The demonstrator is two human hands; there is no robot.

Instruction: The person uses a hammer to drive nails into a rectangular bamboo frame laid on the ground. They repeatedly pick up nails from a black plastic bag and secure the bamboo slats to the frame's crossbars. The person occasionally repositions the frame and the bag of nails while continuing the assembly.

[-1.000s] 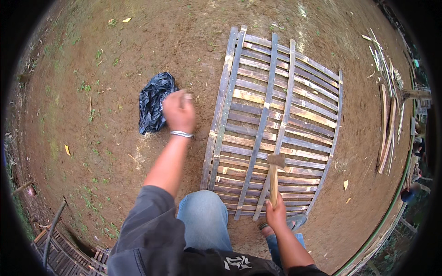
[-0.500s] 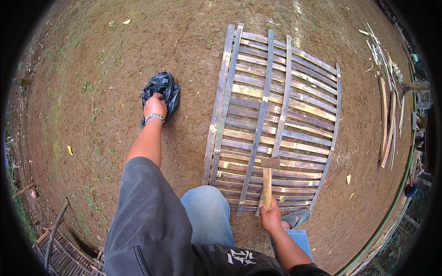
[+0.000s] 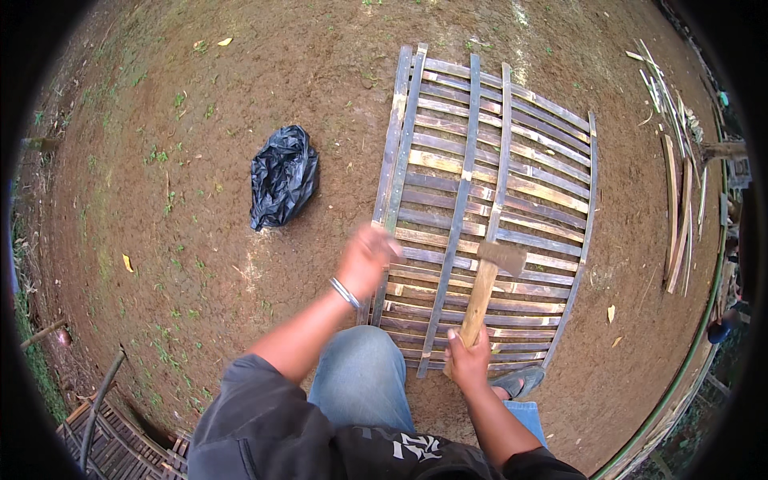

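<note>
My right hand (image 3: 469,360) grips the wooden handle of a hammer (image 3: 480,294), its blocky, rust-brown head raised over a bamboo slat panel (image 3: 466,172). Blurred by motion, my left hand (image 3: 370,258) hovers at the panel's left edge with its fingers curled together. Whatever they pinch, if anything, is too small or smeared to make out. The panel lies on the ground, many crosswise slats joined by several long strips. A crumpled black plastic bag (image 3: 283,178) rests on the dirt to the left, apart from both hands.
Loose bamboo strips (image 3: 676,216) lie on the soil at the far right. A slatted bamboo structure (image 3: 120,436) with a pole stands at the lower left. My knee (image 3: 360,372) and sandalled foot (image 3: 520,382) are close to the panel's near end.
My left hand has left the black bag and swung right and nearer, to the panel's left edge. The hammer has risen and shifted slightly right in my right hand.
</note>
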